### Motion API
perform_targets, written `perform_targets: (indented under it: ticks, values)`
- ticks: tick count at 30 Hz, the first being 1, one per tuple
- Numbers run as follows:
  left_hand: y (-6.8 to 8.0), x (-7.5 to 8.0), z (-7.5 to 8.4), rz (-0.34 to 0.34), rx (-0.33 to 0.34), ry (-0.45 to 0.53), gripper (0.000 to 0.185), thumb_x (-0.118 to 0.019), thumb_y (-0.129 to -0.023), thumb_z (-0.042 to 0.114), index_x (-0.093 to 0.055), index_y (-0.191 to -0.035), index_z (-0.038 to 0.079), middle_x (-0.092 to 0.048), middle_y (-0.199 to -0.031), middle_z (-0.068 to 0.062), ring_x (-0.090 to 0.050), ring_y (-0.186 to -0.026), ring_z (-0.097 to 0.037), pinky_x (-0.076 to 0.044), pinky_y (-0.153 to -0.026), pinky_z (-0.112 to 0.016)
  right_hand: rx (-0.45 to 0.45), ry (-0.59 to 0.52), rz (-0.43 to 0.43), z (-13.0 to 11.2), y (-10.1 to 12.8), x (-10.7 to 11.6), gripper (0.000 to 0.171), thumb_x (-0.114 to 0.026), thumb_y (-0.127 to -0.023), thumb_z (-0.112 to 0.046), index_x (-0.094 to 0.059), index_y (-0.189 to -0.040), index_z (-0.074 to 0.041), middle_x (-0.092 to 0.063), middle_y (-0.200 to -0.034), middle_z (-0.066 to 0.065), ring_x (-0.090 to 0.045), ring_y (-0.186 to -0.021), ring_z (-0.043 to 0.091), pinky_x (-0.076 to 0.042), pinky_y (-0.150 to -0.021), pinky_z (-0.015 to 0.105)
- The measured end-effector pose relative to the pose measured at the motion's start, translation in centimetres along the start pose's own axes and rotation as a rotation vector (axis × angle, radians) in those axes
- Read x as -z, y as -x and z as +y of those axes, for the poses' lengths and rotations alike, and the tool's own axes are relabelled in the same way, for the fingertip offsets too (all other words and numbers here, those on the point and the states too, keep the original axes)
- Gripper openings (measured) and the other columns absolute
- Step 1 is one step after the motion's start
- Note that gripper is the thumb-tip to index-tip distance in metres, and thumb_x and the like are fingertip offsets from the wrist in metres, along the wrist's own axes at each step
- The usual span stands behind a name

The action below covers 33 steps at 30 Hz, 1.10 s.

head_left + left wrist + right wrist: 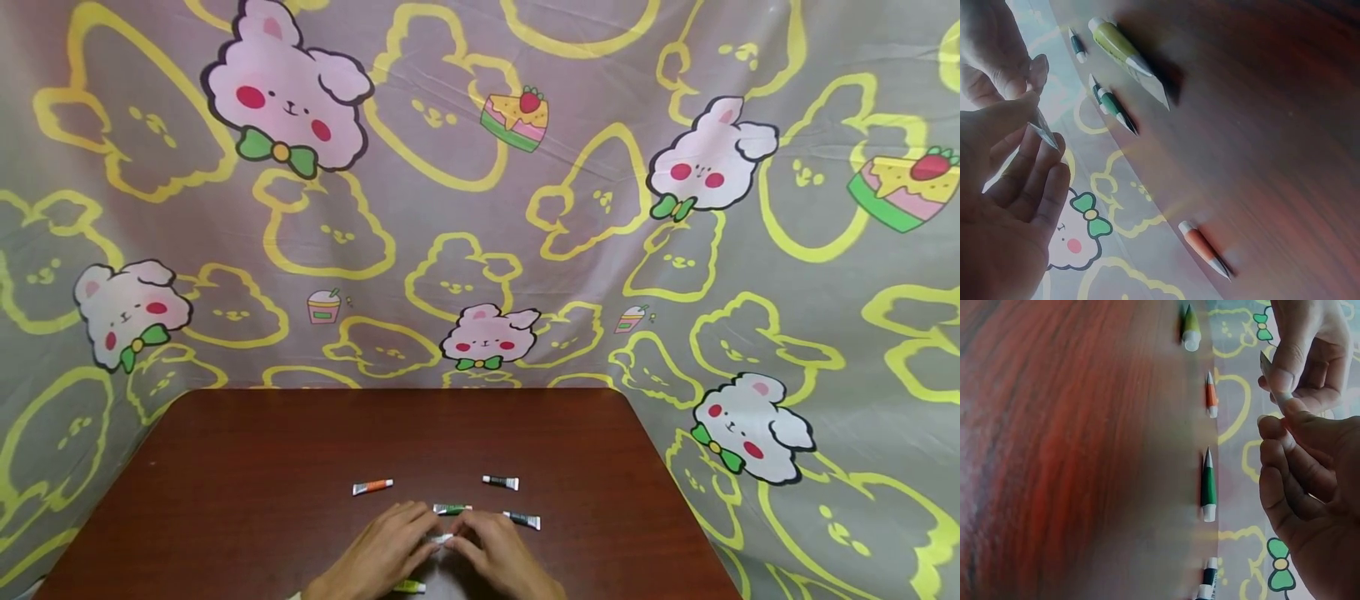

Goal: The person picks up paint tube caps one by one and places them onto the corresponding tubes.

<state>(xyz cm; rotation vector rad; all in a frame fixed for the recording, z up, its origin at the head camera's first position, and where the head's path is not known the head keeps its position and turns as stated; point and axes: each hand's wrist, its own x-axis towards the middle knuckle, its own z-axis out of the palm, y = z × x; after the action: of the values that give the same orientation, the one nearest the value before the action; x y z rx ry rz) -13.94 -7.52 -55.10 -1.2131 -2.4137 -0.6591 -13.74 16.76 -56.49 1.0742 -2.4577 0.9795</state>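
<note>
Both hands meet over the near part of the table around one small whitish paint tube point(441, 539). The left hand point(382, 546) pinches the tube's body between thumb and fingers; its flat silvery end point(1046, 132) sticks out in the left wrist view. At the other end, the right hand point(498, 550) pinches the tube near its cap with thumb and forefinger. Fingers hide most of the tube, so its label colour cannot be read. Just beyond the hands lies a green paint tube point(452, 508), and a yellow-green tube point(409, 587) lies close below the left hand.
An orange tube point(372, 487) lies farther back on the left. To the right are two dark tubes, one farther back point(500, 482) and one nearer point(522, 520). The brown wooden table point(247, 467) ends against a patterned cloth point(465, 208) on its far side and both flanks.
</note>
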Motion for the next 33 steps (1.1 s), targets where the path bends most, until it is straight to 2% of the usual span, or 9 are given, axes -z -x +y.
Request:
perform_targets:
  ticks: [8,13,19,25,33]
  values:
    - [0.2,-0.1,-0.3,0.02,-0.032,0.004,0.007,-0.075,-0.104,0.025,-0.069,-0.107,0.022,-0.065,-0.103,0.013,-0.061,-0.093,-0.002,-0.055,-0.082,-0.031,-0.02,0.002,-0.048,0.0,0.0,0.1,0.01,-0.074,-0.103,-0.024,-0.072,-0.098,-0.016,-0.075,-0.087,-0.01,-0.058,-0.081,-0.01,-0.045,-0.074,0.007]
    - [0.3,-0.2,-0.5,0.008,-0.037,-0.01,0.008,-0.075,-0.104,0.025,-0.07,-0.109,0.022,-0.066,-0.104,0.013,-0.064,-0.096,-0.004,-0.057,-0.085,-0.033,-0.032,0.015,-0.039,0.0,0.1,-0.1,0.009,-0.076,-0.102,-0.023,-0.074,-0.1,-0.015,-0.077,-0.09,-0.009,-0.062,-0.084,-0.008,-0.047,-0.076,0.009]
    - [0.8,-0.4,-1.2,0.016,-0.023,-0.076,0.016,-0.081,-0.098,0.023,-0.07,-0.109,0.022,-0.068,-0.106,0.012,-0.069,-0.1,-0.01,-0.059,-0.089,-0.039,-0.048,0.025,0.028,0.1,0.2,0.1,0.004,-0.08,-0.098,-0.013,-0.076,-0.099,-0.014,-0.078,-0.092,-0.007,-0.066,-0.086,-0.005,-0.051,-0.076,0.014]
    - [1.9,-0.3,-2.6,0.053,-0.014,-0.171,0.024,-0.087,-0.09,0.023,-0.069,-0.105,0.022,-0.07,-0.103,0.009,-0.07,-0.098,-0.015,-0.06,-0.087,-0.041,-0.054,0.071,0.12,0.7,0.5,0.5,0.013,-0.082,-0.093,-0.008,-0.074,-0.094,-0.018,-0.075,-0.088,-0.01,-0.064,-0.083,-0.005,-0.05,-0.074,0.015]
    - [3.3,0.1,-3.9,0.038,0.045,-0.248,0.026,-0.089,-0.087,0.025,-0.07,-0.105,0.019,-0.07,-0.101,0.007,-0.07,-0.096,-0.016,-0.059,-0.085,-0.04,-0.062,0.108,0.164,1.8,1.3,1.2,0.017,-0.084,-0.089,-0.005,-0.073,-0.091,-0.017,-0.076,-0.088,-0.01,-0.067,-0.083,-0.003,-0.053,-0.075,0.016]
